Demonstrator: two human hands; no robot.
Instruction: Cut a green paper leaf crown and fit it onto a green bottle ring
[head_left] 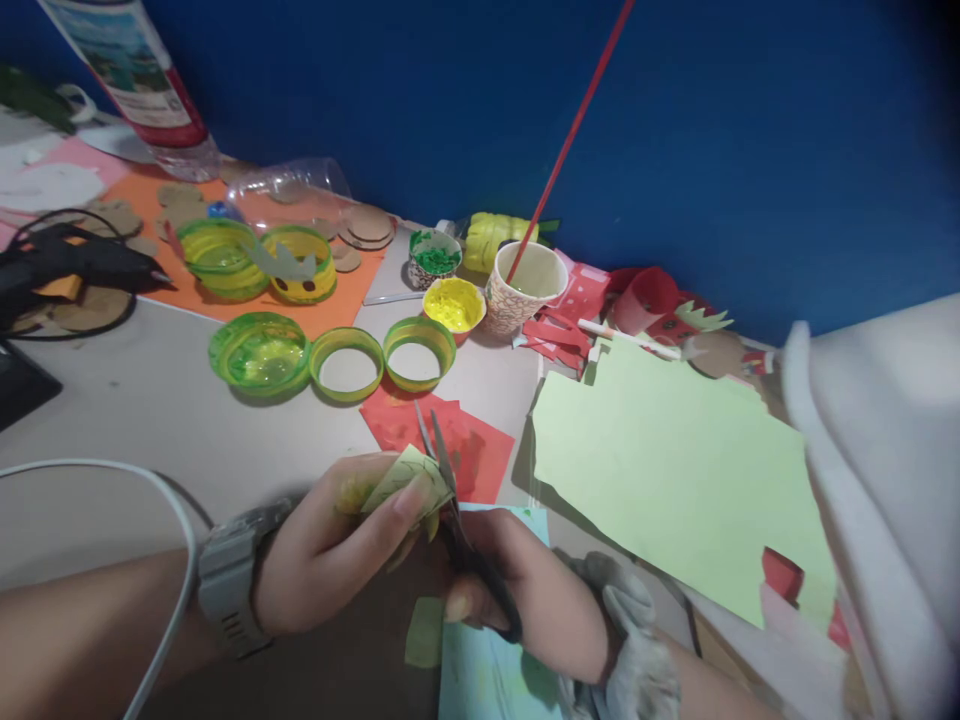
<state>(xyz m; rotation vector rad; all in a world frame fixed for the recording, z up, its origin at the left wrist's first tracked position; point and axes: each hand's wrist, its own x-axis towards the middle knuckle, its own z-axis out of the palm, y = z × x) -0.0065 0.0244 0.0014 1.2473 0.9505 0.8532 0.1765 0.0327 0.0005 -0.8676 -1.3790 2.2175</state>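
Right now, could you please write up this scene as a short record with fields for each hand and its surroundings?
Left hand: the left hand pinches a small pale green paper piece
Right hand: the right hand holds dark-handled scissors
Blades: slightly parted, at the paper piece
Wrists: grey watch on the left, grey scrunchie on the right
Beyond the hands: red paper, then a row of three green-and-yellow rounds
Cups: a tall paper cup with a red stick leaning in it
Right side: large pale green sheet
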